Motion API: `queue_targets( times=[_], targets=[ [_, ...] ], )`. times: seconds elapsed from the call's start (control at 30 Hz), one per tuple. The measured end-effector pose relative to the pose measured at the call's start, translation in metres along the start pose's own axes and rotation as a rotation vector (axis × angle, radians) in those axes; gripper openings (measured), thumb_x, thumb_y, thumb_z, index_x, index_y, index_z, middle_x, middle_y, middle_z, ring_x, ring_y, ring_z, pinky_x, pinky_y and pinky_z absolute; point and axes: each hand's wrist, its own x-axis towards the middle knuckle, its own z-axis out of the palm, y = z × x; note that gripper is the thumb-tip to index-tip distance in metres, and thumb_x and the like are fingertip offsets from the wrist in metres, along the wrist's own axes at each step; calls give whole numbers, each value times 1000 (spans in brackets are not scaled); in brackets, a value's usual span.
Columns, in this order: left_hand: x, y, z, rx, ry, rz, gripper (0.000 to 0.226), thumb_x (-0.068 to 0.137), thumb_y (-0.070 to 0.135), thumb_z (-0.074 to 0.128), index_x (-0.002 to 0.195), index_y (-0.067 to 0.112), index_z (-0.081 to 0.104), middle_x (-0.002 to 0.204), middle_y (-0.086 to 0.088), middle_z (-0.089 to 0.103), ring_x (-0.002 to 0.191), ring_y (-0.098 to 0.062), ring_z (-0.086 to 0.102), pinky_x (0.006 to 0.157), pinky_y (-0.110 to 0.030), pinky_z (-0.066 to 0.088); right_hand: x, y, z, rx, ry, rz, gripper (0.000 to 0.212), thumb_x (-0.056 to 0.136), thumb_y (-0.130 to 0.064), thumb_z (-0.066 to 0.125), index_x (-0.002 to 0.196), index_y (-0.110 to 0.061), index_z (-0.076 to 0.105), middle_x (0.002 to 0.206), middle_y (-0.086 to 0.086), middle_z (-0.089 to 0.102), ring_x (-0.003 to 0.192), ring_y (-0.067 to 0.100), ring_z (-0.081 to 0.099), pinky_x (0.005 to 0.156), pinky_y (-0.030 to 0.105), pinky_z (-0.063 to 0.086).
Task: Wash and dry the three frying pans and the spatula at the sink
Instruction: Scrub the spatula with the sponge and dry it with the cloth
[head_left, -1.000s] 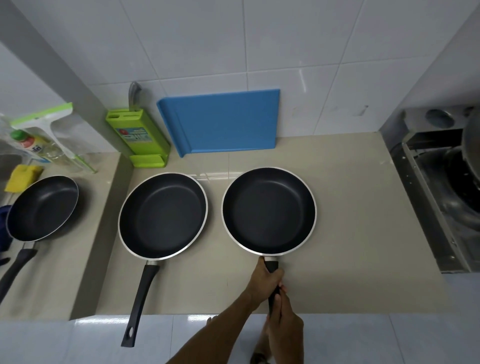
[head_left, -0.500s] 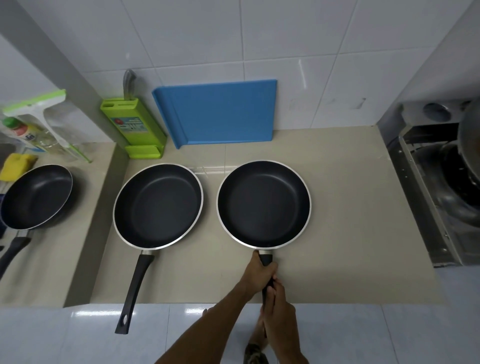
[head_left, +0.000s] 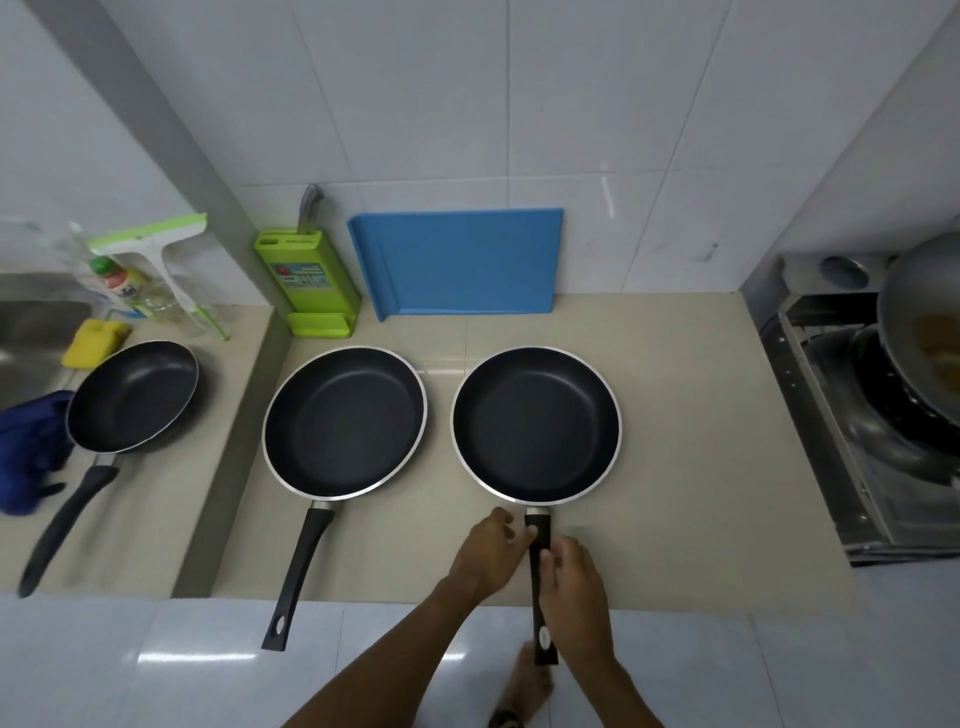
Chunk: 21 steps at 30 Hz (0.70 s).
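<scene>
**Head view: three frying pans on the bench** (head_left: 701, 441). The rightmost frying pan (head_left: 536, 425) sits flat near the front edge. Its handle (head_left: 540, 603) reaches out past that edge toward the person. The left hand (head_left: 488, 553) sets curled fingertips against the handle's left side, just below the pan's neck. The right hand (head_left: 571, 587) lies along the right side, lower down. The handle's top face shows bare between them, so neither hand wraps it. Whether either pinches it cannot be told.

Step in hand, as judged: taking up this pan for the sink (head_left: 31, 332) at far left. A sound carry calls for one full grip close to the neck, with the pan kept level and lifted clear before it travels left.

In the way are the middle frying pan (head_left: 345, 421), just beside it with rims apart, and the small frying pan (head_left: 132, 397) on the bench section by the sink, touching a blue cloth (head_left: 31, 452) — both handles jut forward.

- **Near the sink:** yellow sponge (head_left: 96, 340), detergent bottle (head_left: 122, 286), squeegee (head_left: 156, 249)
- **At the wall:** green knife block (head_left: 306, 280), blue cutting board (head_left: 462, 260)
- **Well apart at right:** a stove (head_left: 831, 415) bearing a wok (head_left: 924, 332)

No spatula is to be seen
</scene>
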Motion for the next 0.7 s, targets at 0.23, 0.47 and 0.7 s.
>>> queue_targets(
  times=[0.23, 0.47, 0.7],
  targets=[
    [-41, -31, -75, 510, 220, 200, 64, 102, 63, 34, 149, 21, 41, 152, -3, 50, 131, -24, 54, 111, -39, 41, 0, -66, 2, -315, 76, -311, 30, 95, -26, 59, 119, -12, 69, 110, 3, 72, 96, 20, 69, 78, 26, 57],
    [-100, -118, -173, 494, 381, 256, 71, 101, 66, 31, 156, 22, 33, 165, -2, 34, 150, -21, 35, 124, -39, 28, -30, -166, 60, -522, 49, -500, 44, 88, -37, 66, 125, -14, 68, 120, 8, 70, 104, 26, 69, 83, 41, 60],
    [-168, -230, -308, 512, 609, 279, 74, 94, 68, 26, 151, 22, 42, 159, -3, 42, 145, -18, 41, 115, -39, 36, -86, -300, 154, -582, 17, -665, 56, 89, -48, 67, 136, -19, 60, 138, 11, 61, 120, 31, 62, 92, 45, 56]
  ],
)
